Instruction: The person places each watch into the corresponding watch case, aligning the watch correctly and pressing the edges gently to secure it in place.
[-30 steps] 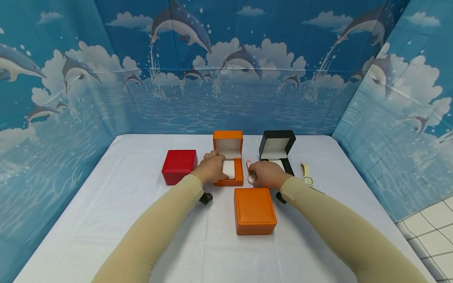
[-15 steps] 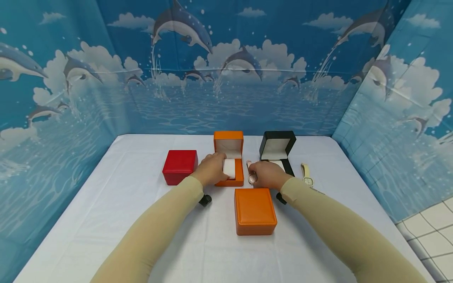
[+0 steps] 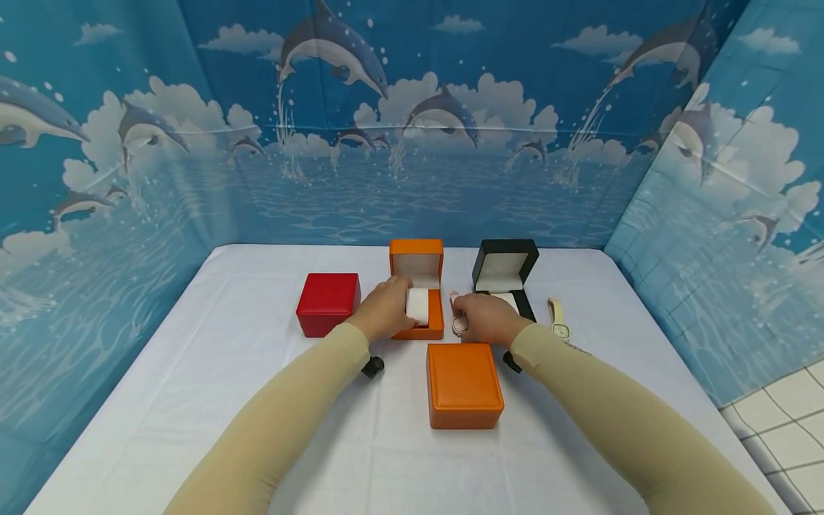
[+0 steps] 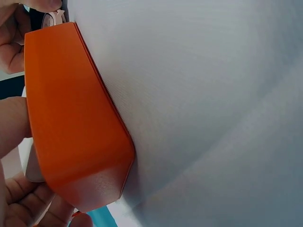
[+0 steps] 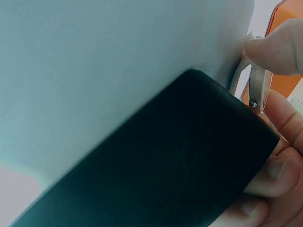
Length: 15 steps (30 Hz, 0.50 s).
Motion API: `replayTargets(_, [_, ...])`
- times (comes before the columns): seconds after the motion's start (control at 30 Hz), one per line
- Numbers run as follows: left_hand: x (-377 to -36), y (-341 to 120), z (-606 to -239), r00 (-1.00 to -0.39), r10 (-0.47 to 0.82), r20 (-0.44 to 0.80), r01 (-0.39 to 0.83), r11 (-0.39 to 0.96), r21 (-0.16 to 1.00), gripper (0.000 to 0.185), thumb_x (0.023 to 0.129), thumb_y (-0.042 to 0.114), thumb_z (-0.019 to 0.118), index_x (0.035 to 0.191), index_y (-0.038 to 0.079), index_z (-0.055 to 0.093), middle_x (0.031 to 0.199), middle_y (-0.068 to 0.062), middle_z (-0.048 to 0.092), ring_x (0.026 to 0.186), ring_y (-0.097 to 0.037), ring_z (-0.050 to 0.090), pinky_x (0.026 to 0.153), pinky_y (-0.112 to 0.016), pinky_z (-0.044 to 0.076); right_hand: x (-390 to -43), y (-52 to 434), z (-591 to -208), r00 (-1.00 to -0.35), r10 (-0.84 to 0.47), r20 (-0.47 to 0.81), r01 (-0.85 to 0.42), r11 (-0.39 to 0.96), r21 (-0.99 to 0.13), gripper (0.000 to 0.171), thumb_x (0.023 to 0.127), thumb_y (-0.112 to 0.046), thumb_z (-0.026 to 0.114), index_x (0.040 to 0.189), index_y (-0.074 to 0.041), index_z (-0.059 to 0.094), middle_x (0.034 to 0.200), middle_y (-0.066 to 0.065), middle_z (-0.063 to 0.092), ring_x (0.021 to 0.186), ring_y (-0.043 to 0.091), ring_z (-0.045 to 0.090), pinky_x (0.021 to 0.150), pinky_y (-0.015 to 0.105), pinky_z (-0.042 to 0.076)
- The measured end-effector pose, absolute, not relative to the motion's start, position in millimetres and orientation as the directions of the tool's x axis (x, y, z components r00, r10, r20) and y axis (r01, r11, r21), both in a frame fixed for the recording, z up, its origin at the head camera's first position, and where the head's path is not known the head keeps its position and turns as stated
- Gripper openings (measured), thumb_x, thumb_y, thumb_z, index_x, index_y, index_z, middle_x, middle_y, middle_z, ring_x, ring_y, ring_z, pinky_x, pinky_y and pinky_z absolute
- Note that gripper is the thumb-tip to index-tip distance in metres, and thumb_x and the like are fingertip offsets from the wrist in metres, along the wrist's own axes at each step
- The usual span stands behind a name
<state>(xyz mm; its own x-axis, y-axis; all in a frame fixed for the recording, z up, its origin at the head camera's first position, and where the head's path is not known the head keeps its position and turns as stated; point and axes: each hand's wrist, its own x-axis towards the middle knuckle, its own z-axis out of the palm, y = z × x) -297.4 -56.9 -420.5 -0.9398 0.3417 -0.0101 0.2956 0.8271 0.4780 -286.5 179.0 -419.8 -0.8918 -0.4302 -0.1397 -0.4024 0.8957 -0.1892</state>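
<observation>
Nearest the person sat a closed orange box point(image 3: 464, 385), lid down, centred betw. the two forearms and touched by neither hand. Just past it the hands worked side by side. The left hand point(image 3: 385, 309) curled round the left wall of the open orange box point(image 3: 417, 297), fingers reaching over the rim to the white cushion point(image 3: 417, 305) inside; the left wrist view showed fingers wrapped on the orange wall point(image 4: 75, 123), so that grip was closed on the box. The right hand point(image 3: 487, 318) lay immediately right of it, thumb and fingers pinched on a pink watch point(image 3: 458, 320) in the narrow gap betw. the orange box and the open black box point(image 3: 505, 275). The right wrist view showed a fingertip pressed on the watch lug point(image 5: 253, 87), w/ the black box wall point(image 5: 189, 161) against the palm.

The watch lay just right of the cushion, its long axis running front-to-back, strap end pointing away from the person. The right hand already had it; the left was nearer the cushion. I'd judge the move a short one leftward over the low orange rim, w/ the raised lid point(image 3: 416, 262) blocking the far side only.

Room: a red box point(image 3: 327, 302), closed, sat left, near but apart; a cream watch point(image 3: 557, 317) lay right of the black box. The white table point(image 3: 193, 372) ran wide on both sides, backdrop point(image 3: 412, 143) beyond.
</observation>
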Motion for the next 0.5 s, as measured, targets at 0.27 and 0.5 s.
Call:
replayTargets(0.27, [-299.1, -56.5, -422.5, -0.942, 0.335, -0.017, 0.288, 0.833, 0.473, 0.08, 0.08, 0.034, 0.093, 0.143, 0.014, 0.048, 0.129, -0.004, 0.058, 0.116, -0.021, 0.058, 0.099, -0.043, 0.061, -289.3, 176.6, -419.8, -0.882, -0.44, -0.167, -0.411, 0.893, -0.181, 0.034, 0.085, -0.016, 0.085, 0.115, -0.016, 0.068, 0.106, 0.001, 0.071, 0.084, 0.018, 0.06, 0.086, 0.038, 0.058])
replayTargets(0.5, [-298.8, -56.2, -421.9, -0.943, 0.333, -0.015, 0.286, 0.833, 0.473, 0.08, 0.079, 0.034, 0.094, 0.142, 0.014, 0.049, 0.129, -0.005, 0.058, 0.116, -0.022, 0.059, 0.1, -0.044, 0.061, -290.5, 177.4, -419.0, -0.877, -0.445, -0.182, -0.416, 0.892, -0.176, 0.032, 0.087, -0.015, 0.085, 0.115, -0.014, 0.07, 0.104, 0.001, 0.071, 0.085, 0.018, 0.06, 0.088, 0.038, 0.058])
